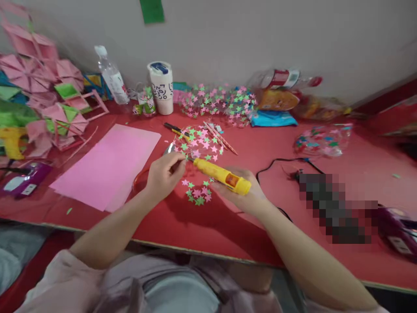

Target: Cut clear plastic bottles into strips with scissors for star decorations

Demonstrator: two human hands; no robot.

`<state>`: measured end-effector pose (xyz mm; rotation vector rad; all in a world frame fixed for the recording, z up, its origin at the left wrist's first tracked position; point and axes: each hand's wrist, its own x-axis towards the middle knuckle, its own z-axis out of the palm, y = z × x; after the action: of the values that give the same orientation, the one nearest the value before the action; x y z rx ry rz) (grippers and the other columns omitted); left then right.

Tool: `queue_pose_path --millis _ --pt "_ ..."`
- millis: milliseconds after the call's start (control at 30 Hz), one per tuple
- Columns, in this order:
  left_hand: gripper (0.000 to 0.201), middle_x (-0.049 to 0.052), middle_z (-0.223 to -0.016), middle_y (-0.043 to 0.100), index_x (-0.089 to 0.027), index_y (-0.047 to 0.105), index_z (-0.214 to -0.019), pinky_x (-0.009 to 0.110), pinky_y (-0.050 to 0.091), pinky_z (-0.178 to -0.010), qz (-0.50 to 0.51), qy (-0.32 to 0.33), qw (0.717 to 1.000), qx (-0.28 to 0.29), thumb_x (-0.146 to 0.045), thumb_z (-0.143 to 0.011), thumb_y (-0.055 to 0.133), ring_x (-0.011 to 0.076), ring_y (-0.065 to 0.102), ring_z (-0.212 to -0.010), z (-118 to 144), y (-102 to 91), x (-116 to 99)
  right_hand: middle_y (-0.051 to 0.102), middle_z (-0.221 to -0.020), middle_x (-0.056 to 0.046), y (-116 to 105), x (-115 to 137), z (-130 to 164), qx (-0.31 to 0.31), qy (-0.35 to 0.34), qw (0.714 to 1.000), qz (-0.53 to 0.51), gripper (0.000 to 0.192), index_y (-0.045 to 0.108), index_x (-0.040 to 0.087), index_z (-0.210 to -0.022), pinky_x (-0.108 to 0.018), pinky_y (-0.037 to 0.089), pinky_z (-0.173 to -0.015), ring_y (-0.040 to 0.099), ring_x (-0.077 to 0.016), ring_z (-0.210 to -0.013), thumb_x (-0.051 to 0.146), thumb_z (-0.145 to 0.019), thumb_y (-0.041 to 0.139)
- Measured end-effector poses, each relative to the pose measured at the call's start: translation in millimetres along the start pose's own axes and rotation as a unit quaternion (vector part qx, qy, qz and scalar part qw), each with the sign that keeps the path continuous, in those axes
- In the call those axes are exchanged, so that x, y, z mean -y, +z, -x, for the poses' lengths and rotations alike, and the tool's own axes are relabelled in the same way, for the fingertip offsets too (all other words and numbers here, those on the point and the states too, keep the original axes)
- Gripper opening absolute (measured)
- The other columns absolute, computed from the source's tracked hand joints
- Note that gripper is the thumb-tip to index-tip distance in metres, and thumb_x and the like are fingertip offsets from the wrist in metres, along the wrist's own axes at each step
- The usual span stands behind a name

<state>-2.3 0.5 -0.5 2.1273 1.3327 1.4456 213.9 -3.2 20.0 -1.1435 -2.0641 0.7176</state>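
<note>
My right hand (243,191) is wrapped round a yellow hot glue gun (213,171), its nozzle pointing left. My left hand (165,173) is closed in a pinch right beside the nozzle; whatever lies between its fingertips is too small to make out. Just beyond the nozzle sits a loose cluster of pink and green paper stars (203,141). A smaller ring of stars (197,193) lies below the glue gun, nearer to me. Red-handled scissors (136,180) are partly hidden by my left hand.
Pink paper sheets (109,163) lie at left, near folded paper pieces (31,74) and another yellow glue gun (12,142). Along the wall stand a water bottle (112,78), a white tumbler (162,89) and more stars (218,104). A black cord (276,160) crosses at right.
</note>
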Motion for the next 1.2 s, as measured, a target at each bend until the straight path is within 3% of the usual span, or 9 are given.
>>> queue_pose_path --millis 133,267,400,533,667,800,900,967,1200 --pt "0.011 -0.004 -0.061 0.052 -0.018 0.057 -0.078 0.019 0.038 -0.055 -0.026 0.104 0.994 0.004 -0.017 -0.087 0.051 0.0064 0.045 -0.055 1 -2.2 -1 0.049 -0.062 0.001 -9 -1 -4 -0.072 -0.074 0.994 0.045 0.031 0.046 0.022 -0.064 -0.029 0.039 -0.054 0.048 -0.0141 -0.055 0.042 -0.082 0.062" --pt "0.010 -0.003 -0.064 0.058 -0.018 0.056 -0.077 0.018 0.040 -0.053 0.051 0.020 0.998 0.019 -0.017 -0.086 0.052 0.0055 0.048 -0.053 3 -2.5 -4 0.053 -0.076 -0.003 -30 -19 -14 -0.183 -0.054 0.971 0.140 0.015 0.048 0.023 -0.077 -0.032 0.043 -0.062 0.053 -0.0181 -0.068 0.032 -0.085 0.057" --pt "0.012 -0.003 -0.063 0.061 -0.018 0.055 -0.075 0.018 0.039 -0.046 0.218 -0.151 0.961 0.076 -0.023 -0.085 0.053 0.0045 0.049 -0.045 3 0.2 -9 0.054 -0.090 -0.009 -46 -48 -22 -0.045 0.037 0.956 0.289 0.017 0.051 0.018 -0.085 -0.034 0.047 -0.071 0.055 -0.0221 -0.079 0.014 -0.070 0.060" --pt "0.014 -0.002 -0.062 0.063 -0.018 0.056 -0.074 0.018 0.036 -0.041 0.332 -0.251 0.901 0.125 -0.028 -0.083 0.055 0.0038 0.048 -0.040 3 4.3 -9 0.055 -0.099 -0.010 -45 -68 -22 0.123 0.100 0.929 0.335 0.026 0.057 0.016 -0.092 -0.031 0.046 -0.074 0.059 -0.0186 -0.079 0.005 -0.068 0.053" --pt "0.013 -0.002 -0.062 0.064 -0.017 0.058 -0.073 0.017 0.034 -0.039 0.382 -0.300 0.863 0.142 -0.027 -0.081 0.055 0.0030 0.048 -0.039 2 6.0 -7 0.059 -0.101 -0.011 -43 -67 -18 0.153 0.083 0.907 0.382 0.032 0.061 0.016 -0.098 -0.032 0.045 -0.074 0.061 -0.0226 -0.087 0.006 -0.067 0.056" --pt "0.011 -0.002 -0.058 0.062 -0.017 0.058 -0.071 0.017 0.032 -0.038 0.431 -0.339 0.823 0.150 -0.026 -0.078 0.057 0.0033 0.047 -0.038 1 5.4 -9 0.064 -0.103 -0.014 -42 -33 -16 0.038 -0.027 0.914 0.402 0.022 0.060 0.015 -0.098 -0.042 0.043 -0.083 0.059 -0.0296 -0.096 0.015 -0.076 0.060" --pt "0.012 -0.002 -0.055 0.060 -0.016 0.056 -0.069 0.017 0.029 -0.035 0.453 -0.367 0.796 0.166 -0.026 -0.074 0.060 0.0038 0.045 -0.036 0 4.6 -12 0.066 -0.089 -0.008 -32 2 -18 0.028 -0.184 0.945 0.268 0.004 0.059 0.019 -0.089 -0.035 0.044 -0.080 0.060 -0.0213 -0.087 0.018 -0.087 0.055" --pt "0.012 -0.003 -0.052 0.057 -0.016 0.055 -0.068 0.017 0.027 -0.034 0.461 -0.382 0.780 0.181 -0.026 -0.073 0.060 0.0041 0.044 -0.035 -1 3.6 -15 0.066 -0.085 -0.007 -22 19 -21 0.018 -0.260 0.934 0.243 0.007 0.059 0.018 -0.087 -0.035 0.044 -0.081 0.058 -0.0200 -0.084 0.019 -0.090 0.053" --pt "0.010 -0.004 -0.050 0.050 -0.017 0.051 -0.064 0.016 0.024 -0.033 0.484 -0.419 0.740 0.206 -0.024 -0.068 0.057 0.0045 0.040 -0.037 -2 -1.1 -19 0.066 -0.086 -0.006 -6 25 -33 0.005 -0.316 0.926 0.207 0.011 0.061 0.018 -0.087 -0.034 0.045 -0.078 0.057 -0.0177 -0.082 0.019 -0.092 0.052"
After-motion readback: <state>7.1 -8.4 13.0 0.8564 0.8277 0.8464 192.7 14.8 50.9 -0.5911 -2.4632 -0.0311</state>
